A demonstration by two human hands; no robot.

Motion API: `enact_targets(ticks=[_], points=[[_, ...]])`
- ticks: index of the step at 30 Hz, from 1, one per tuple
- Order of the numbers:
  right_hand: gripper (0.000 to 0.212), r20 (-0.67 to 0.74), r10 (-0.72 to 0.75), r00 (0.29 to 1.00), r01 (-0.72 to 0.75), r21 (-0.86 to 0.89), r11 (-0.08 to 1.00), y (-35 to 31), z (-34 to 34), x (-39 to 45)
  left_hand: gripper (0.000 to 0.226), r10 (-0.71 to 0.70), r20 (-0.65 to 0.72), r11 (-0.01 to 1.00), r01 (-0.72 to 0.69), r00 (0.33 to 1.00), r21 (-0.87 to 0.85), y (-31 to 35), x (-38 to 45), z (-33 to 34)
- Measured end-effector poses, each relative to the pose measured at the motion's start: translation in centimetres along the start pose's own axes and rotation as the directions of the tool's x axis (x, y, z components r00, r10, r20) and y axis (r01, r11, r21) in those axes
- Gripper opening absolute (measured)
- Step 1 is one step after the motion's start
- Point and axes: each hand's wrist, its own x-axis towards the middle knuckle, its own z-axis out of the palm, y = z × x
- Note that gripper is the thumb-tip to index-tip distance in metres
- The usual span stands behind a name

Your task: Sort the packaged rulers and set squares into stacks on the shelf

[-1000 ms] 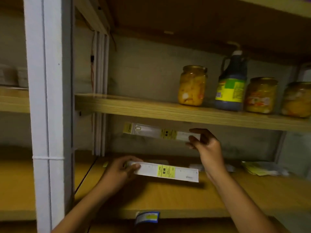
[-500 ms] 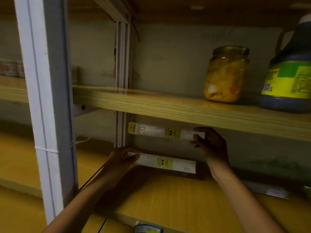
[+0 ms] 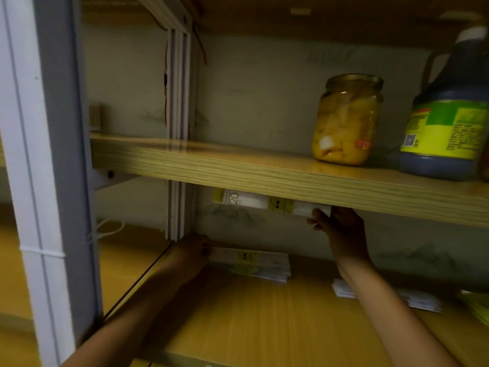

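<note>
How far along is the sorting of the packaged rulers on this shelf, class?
Done: a stack of packaged rulers lies at the back left of the lower shelf, with the left hand at its end. In hand: the right hand holds one packaged ruler raised above it. Left: that ruler, plus loose packets lying farther right.

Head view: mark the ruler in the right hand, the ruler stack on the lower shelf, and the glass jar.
Packaged ruler (image 3: 254,203), head view: on its white middle, left of the yellow label.
Ruler stack (image 3: 264,263), head view: on the top pack's face.
Glass jar (image 3: 346,120), head view: on the glass body.
</note>
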Motion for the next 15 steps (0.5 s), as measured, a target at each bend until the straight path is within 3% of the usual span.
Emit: enact_targets(ticks=[4, 9, 11, 15], points=[[0.026, 0.000, -0.010, 1.000, 0.010, -0.009, 1.000, -0.1, -0.5, -0.1, 0.034, 0.028, -0.054, 0.972, -0.015, 0.998, 0.235, -0.8, 0.4, 0.9], [0.026, 0.006, -0.008, 1.000, 0.008, -0.044, 0.999, 0.0, -1.2, -0.3, 0.031, 0.092, -0.081, 0.946, -0.061, 0.992, 0.318, -0.1, -0.4, 0.4], [0.026, 0.011, 0.003, 1.000, -0.002, -0.069, 0.998, 0.1, -1.6, -0.3, 0.026, 0.126, -0.071, 0.959, -0.103, 0.990, 0.263, 0.4, -0.9, -0.5], [0.021, 0.010, 0.045, 0.999, -0.044, -0.108, 0.993, 0.6, -2.4, -0.3, 0.013, 0.138, -0.012, 0.990, -0.138, 0.990, -0.006, 1.3, -2.5, -2.3]])
